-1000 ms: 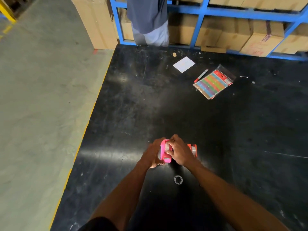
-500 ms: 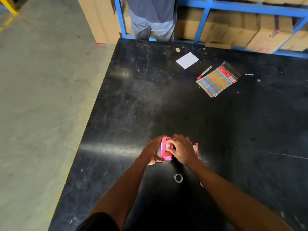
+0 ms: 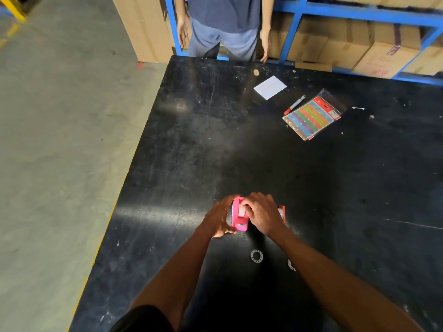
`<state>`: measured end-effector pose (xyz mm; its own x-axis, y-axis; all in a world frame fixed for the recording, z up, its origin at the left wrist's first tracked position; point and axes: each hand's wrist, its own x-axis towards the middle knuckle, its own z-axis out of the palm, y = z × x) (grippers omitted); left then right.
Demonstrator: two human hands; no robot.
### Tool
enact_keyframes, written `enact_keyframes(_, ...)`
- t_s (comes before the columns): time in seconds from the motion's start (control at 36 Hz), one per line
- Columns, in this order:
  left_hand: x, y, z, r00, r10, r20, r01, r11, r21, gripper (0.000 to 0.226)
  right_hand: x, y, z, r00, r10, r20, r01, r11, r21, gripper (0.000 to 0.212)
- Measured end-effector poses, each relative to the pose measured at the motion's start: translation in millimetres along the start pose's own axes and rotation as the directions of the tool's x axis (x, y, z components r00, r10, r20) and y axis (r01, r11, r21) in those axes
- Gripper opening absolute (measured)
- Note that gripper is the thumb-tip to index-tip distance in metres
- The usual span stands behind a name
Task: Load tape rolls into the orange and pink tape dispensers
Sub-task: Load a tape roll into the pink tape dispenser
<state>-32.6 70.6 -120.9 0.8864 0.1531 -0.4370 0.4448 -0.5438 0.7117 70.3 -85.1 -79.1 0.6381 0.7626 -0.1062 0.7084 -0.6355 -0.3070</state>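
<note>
Head view: pink tape dispenser (image 3: 239,215) stood on the black table (image 3: 311,178) near its front, long axis running away from the wearer, cutter end toward the wearer. It is gripped along its left side by the left hand (image 3: 219,219), fingers curled shut; the right hand (image 3: 262,213) is closed over its top, where a white tape roll (image 3: 241,211) is partly covered. Orange dispenser (image 3: 281,213) just beside it, mostly hidden behind the right hand. A small ring (image 3: 256,256) lies nearer; a second (image 3: 290,264) is cut off by the forearm. Concrete floor (image 3: 60,140) left; blue racking (image 3: 359,13) with cartons behind; a standing person (image 3: 223,25) seen only in part
</note>
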Motion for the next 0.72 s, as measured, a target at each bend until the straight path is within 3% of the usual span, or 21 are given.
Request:
enact_keyframes(0.42, 2, -5, 1, 1.000, 0.010, 0.009, -0.009, 0.999, -0.050, 0.127, -46, -12, 8, 0.994, -0.081, -0.072, 0.088, 0.992, 0.086, 0.007)
enact_keyframes(0.56, 1, -2, 0, 1.000, 0.023, 0.007, -0.022, 0.998, -0.055, 0.125, -55, -19, 13, 0.996, -0.087, -0.034, 0.091, 0.987, 0.132, 0.014)
enact_keyframes(0.72, 1, -3, 1, 1.000, 0.006, 0.021, -0.004, 0.997, -0.074, 0.125, -59, -24, 21, 0.996, -0.091, 0.010, 0.090, 0.994, 0.057, 0.025)
